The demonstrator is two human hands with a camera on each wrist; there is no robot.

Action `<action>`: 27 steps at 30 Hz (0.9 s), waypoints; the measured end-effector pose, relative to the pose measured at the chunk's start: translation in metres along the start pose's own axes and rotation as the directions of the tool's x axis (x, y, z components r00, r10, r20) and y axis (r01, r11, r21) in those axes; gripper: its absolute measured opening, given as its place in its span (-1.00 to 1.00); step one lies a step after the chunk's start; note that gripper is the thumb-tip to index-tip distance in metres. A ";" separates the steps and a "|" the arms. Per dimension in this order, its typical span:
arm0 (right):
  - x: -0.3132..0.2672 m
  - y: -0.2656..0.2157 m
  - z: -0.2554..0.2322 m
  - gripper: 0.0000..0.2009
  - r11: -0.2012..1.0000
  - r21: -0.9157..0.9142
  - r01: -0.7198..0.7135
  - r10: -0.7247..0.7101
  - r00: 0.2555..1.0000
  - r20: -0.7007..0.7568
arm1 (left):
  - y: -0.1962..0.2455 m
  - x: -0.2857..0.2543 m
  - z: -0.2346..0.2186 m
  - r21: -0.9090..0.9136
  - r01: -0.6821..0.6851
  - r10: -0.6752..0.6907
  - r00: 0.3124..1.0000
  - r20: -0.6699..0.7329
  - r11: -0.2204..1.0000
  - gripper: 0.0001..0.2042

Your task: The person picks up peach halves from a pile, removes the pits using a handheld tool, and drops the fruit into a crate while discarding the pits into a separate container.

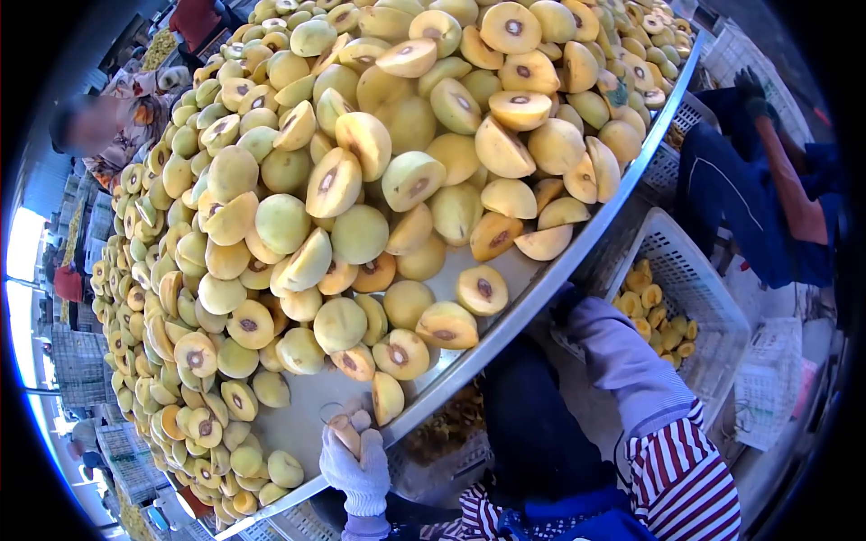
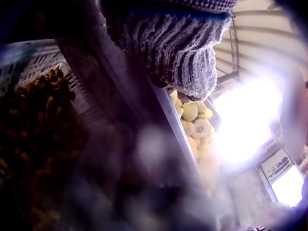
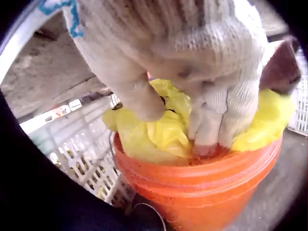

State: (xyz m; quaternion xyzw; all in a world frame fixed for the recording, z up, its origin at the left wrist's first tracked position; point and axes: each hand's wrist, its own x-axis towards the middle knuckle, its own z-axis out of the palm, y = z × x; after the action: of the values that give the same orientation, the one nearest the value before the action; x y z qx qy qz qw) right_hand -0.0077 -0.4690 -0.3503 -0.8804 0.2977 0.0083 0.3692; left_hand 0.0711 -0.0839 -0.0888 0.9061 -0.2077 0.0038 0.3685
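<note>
"Halved fruit (image 1: 448, 325), yellow and green with brown centres, lies heaped right across that metal table (image 1: 302, 419). See the bare patch by the near rim?"

"I do. And beside the table a white crate (image 1: 708, 288) holds more yellow pieces, with a person in dark blue trousers (image 1: 735, 203) close by. Across the heap there's someone in a patterned top (image 1: 135, 126), with stacks of crates behind."

"How is the worker sitting to it, hand-wise?"

"The left hand (image 1: 356, 464), in a pale knitted glove, rests at the table's edge, just beside one of the halves. Its fingers are bent and bunched together; whether they grasp anything, I can't tell."

"The other arm?"

"Its lilac sleeve cover (image 1: 627, 361) reaches forward and down past the rim, over a striped sleeve (image 1: 681, 469). From the head view the hand is only a dark shape."

"The right wrist view settles where it is: the right hand (image 3: 192, 72), gloved too, dips into an orange bucket (image 3: 207, 192) lined with a yellow bag (image 3: 154, 134). Thumb and fingers point down, spread apart, but the tips go behind the rim, so I can't say if they've caught hold of something."

"And only the left wrist view gives the ribbed roof (image 2: 264, 29), beside a blaze of light."
</note>
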 end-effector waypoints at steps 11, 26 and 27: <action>-0.022 -0.025 -0.021 -0.66 0.996 -0.087 0.020 -0.014 0.998 0.065 | -0.005 -0.001 -0.005 0.055 -0.050 0.049 0.999 0.023 0.997 -0.71; -0.268 -0.240 -0.134 -0.57 0.328 0.945 0.016 -0.218 0.974 0.059 | 0.011 -0.011 -0.023 -0.383 0.290 -0.236 0.954 0.183 0.877 -0.62; -0.275 -0.252 -0.124 -0.52 0.369 0.928 -0.057 -0.214 0.966 0.144 | 0.027 -0.017 -0.029 -0.594 0.457 -0.321 0.889 0.325 0.662 -0.61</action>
State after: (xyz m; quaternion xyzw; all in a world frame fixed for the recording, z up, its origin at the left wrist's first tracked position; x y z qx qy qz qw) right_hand -0.1260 -0.2695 -0.0332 -0.5271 0.1614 -0.0711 0.8313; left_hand 0.0495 -0.0757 -0.0528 0.7372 -0.0309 -0.2359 0.6325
